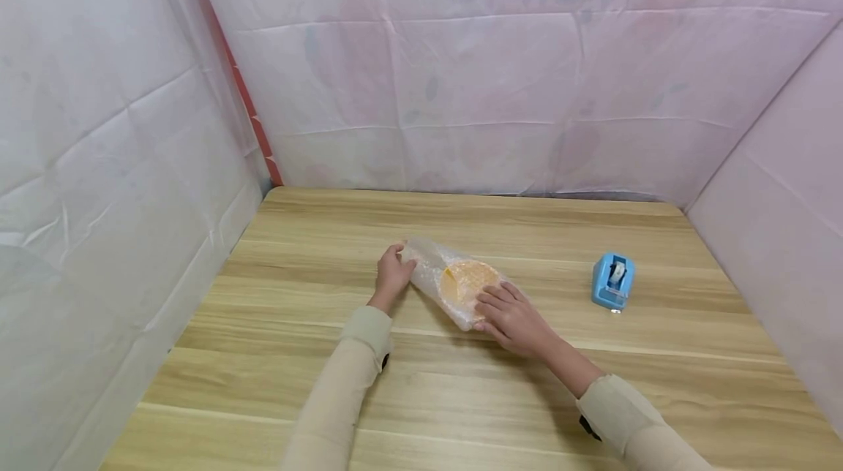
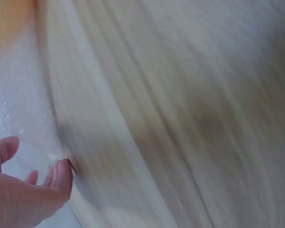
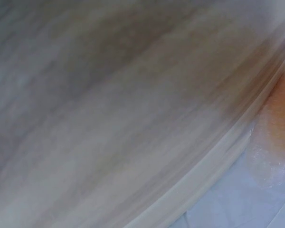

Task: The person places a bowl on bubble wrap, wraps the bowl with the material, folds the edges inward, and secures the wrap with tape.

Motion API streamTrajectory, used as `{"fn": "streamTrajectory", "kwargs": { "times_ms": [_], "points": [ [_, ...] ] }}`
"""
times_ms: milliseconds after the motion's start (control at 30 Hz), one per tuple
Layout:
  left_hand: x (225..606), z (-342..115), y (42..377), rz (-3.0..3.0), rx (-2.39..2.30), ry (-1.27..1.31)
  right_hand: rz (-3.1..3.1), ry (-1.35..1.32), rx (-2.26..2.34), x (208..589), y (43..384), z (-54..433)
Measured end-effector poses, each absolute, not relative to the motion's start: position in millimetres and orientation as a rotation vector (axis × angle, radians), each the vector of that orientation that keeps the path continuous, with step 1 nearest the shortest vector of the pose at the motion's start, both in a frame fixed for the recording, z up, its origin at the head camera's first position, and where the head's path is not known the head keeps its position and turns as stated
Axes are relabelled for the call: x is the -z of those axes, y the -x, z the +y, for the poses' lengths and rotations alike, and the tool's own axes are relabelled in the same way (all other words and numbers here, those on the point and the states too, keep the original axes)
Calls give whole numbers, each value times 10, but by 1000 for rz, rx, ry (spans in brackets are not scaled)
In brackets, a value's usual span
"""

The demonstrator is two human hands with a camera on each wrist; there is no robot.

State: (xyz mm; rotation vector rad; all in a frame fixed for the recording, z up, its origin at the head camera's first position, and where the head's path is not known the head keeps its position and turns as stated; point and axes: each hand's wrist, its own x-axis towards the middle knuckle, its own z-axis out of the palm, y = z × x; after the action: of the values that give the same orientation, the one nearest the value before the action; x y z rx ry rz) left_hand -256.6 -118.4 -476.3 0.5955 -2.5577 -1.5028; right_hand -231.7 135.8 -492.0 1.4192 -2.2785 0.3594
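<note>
A bundle of clear bubble wrap [image 1: 426, 271] lies slantwise on the wooden table, with a rounded orange-yellow object [image 1: 466, 279] showing through it. At the bundle's far left end, my left hand [image 1: 393, 271] grips the wrap between thumb and curled fingers; the left wrist view shows its fingertips [image 2: 61, 175] right at the wrap's edge. My right hand [image 1: 516, 319] rests on the near right end, its fingers extended over the wrap and the orange-yellow object. Only a sliver of this hand shows in the right wrist view, beside the wrapped end [image 3: 268, 166].
A blue tape dispenser [image 1: 613, 281] with a roll in it stands to the right of the bundle. Pale sheeting [image 1: 461, 91] hangs behind the wooden table [image 1: 316, 237] and along both sides. A red strip [image 1: 244, 91] runs down the back left corner.
</note>
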Motion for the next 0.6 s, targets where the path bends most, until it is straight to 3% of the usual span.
{"fn": "streamTrajectory", "kwargs": {
  "times_ms": [200, 433, 600],
  "points": [
    [4783, -1171, 2623, -2499, 1564, -807, -2293, -1417, -367, 4929, 2313, 1348],
    [5157, -1293, 2842, -2390, 1536, -932, -2289, -1424, -387, 4914, 2329, 1336],
    [4933, -1268, 2713, -2382, 1661, -1003, -2287, -1424, -383, 4904, 2338, 1333]
  ]
}}
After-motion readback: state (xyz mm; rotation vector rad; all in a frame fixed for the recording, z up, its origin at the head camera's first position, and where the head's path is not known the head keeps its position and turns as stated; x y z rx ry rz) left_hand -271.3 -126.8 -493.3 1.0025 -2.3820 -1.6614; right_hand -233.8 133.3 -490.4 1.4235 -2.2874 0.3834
